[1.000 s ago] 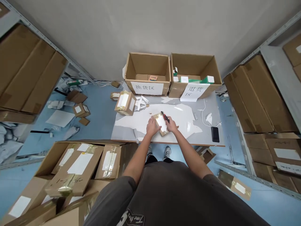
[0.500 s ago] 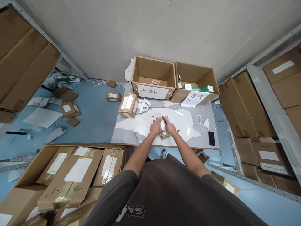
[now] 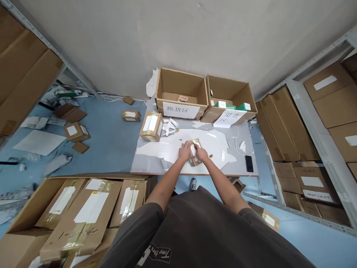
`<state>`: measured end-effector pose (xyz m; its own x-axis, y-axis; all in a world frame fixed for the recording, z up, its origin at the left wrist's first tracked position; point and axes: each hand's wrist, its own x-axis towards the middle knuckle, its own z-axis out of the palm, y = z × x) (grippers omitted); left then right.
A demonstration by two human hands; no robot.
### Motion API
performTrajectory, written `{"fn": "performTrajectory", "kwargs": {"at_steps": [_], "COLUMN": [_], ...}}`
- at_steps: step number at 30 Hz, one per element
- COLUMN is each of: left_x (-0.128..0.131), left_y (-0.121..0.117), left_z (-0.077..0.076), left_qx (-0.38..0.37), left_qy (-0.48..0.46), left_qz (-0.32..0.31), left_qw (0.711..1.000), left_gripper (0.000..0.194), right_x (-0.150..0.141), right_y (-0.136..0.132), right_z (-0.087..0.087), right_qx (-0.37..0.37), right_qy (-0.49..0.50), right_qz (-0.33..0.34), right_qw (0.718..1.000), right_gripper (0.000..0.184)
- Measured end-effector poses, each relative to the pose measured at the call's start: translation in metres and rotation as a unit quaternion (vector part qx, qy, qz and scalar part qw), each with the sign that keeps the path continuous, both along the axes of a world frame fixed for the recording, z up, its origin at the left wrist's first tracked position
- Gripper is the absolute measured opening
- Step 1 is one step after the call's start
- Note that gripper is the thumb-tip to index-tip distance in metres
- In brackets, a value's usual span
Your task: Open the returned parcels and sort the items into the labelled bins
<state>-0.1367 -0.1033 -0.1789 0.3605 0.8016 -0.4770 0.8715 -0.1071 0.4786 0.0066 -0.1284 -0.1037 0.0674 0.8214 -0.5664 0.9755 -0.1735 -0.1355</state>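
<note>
A small cardboard box (image 3: pixel 196 162) with a white label and tape lies on the table in front of me. My left hand (image 3: pixel 185 151) grips it along its left side, thumb over the top and fingers apart at the edge. In my right hand (image 3: pixel 201 153) is a slim utility knife (image 3: pixel 194 143), red and dark, its front end over the far part of the box top. My fingers wrap round the knife and cover most of it. Whether the blade is in the tape cannot be made out.
Two open cartons, left (image 3: pixel 181 111) and right (image 3: pixel 229 117), stand at the table's back with paper signs. A taped box (image 3: pixel 151 126) and white scraps (image 3: pixel 169 126) lie left; a phone (image 3: pixel 249 163) lies right. A large carton (image 3: pixel 139 176) of boxes stands front left, shelving (image 3: pixel 315 130) right.
My right hand and the knife have shifted slightly, and less of the knife shows above the fingers. The left hand stays on the box. The view has turned slightly.
</note>
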Motion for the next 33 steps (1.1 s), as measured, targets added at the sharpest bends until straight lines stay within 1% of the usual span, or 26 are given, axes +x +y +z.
{"fn": "performTrajectory", "kwargs": {"at_steps": [5, 10, 14, 17, 20, 26, 29, 33], "left_x": [-0.005, -0.007, -0.007, -0.007, -0.007, -0.006, -0.006, -0.005], "left_y": [0.002, 0.002, 0.002, 0.002, 0.003, 0.004, 0.004, 0.002], "left_z": [-0.005, -0.006, -0.004, -0.003, -0.002, 0.003, 0.007, 0.011], "left_qx": [-0.005, 0.006, 0.006, 0.009, 0.013, 0.020, 0.018, 0.019], "left_qy": [-0.015, -0.013, -0.008, 0.005, 0.026, 0.071, 0.099, 0.122], "left_qz": [0.001, 0.003, 0.007, 0.007, 0.001, -0.010, -0.024, -0.031], "left_qw": [1.000, 1.000, 1.000, 1.000, 1.000, 0.997, 0.995, 0.992], "left_gripper": [0.126, 0.123, 0.123, 0.123, 0.122, 0.122, 0.119, 0.117], "right_x": [0.005, 0.014, 0.022, 0.030, 0.040, 0.054, 0.056, 0.058], "right_y": [-0.016, -0.024, -0.037, -0.052, -0.073, -0.118, -0.129, -0.140], "right_z": [-0.001, 0.005, 0.003, 0.000, -0.003, -0.004, 0.000, 0.004], "right_qx": [0.016, -0.014, -0.022, -0.020, -0.022, -0.057, -0.066, -0.058], "right_qy": [-0.008, -0.018, -0.007, 0.000, 0.011, 0.013, 0.009, 0.018], "right_qz": [-0.005, 0.008, 0.023, 0.027, 0.031, 0.023, 0.023, 0.023], "right_qw": [1.000, 1.000, 0.999, 0.999, 0.999, 0.998, 0.998, 0.998], "right_gripper": [0.067, 0.069, 0.071, 0.070, 0.070, 0.072, 0.072, 0.068]}}
